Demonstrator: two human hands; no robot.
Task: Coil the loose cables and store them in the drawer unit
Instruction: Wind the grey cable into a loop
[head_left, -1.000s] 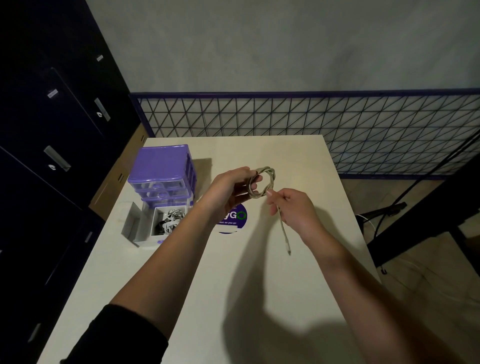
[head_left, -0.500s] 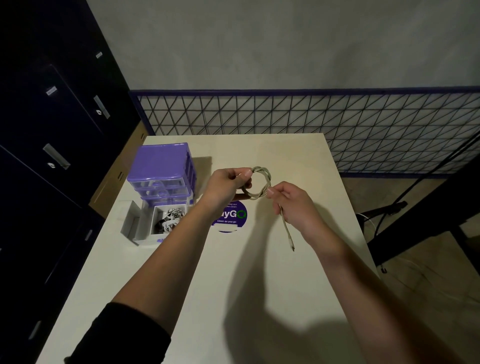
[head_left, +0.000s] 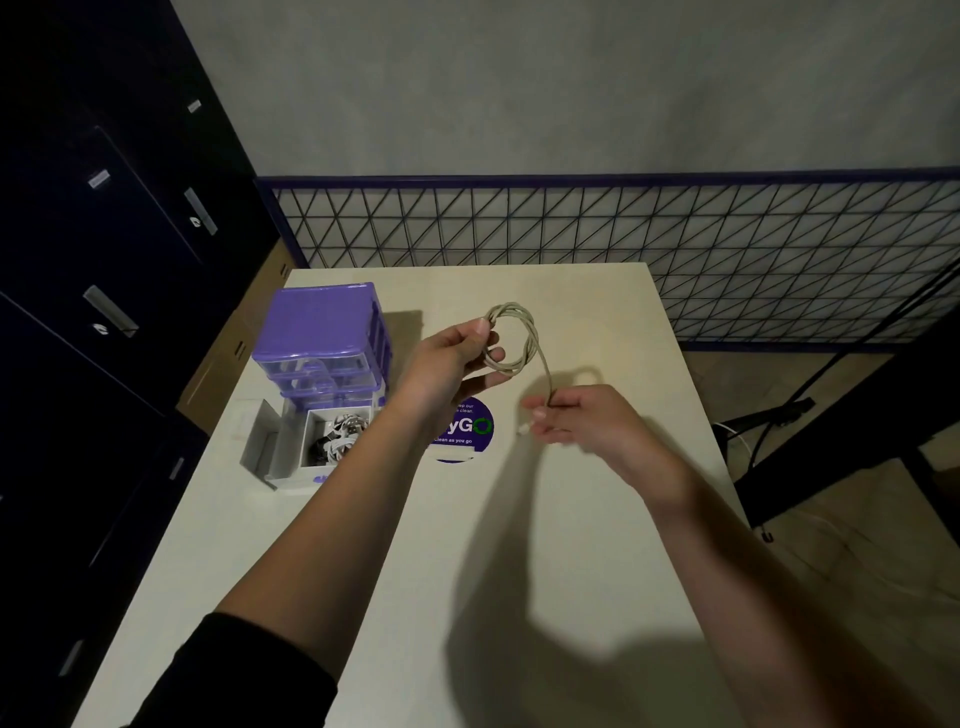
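Lower and further from the loop than half a second ago, our right hand (head_left: 587, 421) has drawn the free tail of the beige braided cable (head_left: 511, 338) out toward centre frame, fingers curled and pinching the strand, its white plug tip just left of the fingertips. Our left hand (head_left: 452, 358) holds the coiled loop aloft above the cream rectangular tabletop (head_left: 519, 545), thumb and forefinger pinching the coil's left side, lower fingers extended beneath it. Both hands hang mid-frame over the table, well inside its far and right edges. At left stands the purple plastic drawer unit (head_left: 322, 338); its white bottom drawer (head_left: 311, 447) is pulled open and holds a tangle of black and white cables. A round purple sticker (head_left: 465, 428) lies between the wrists.
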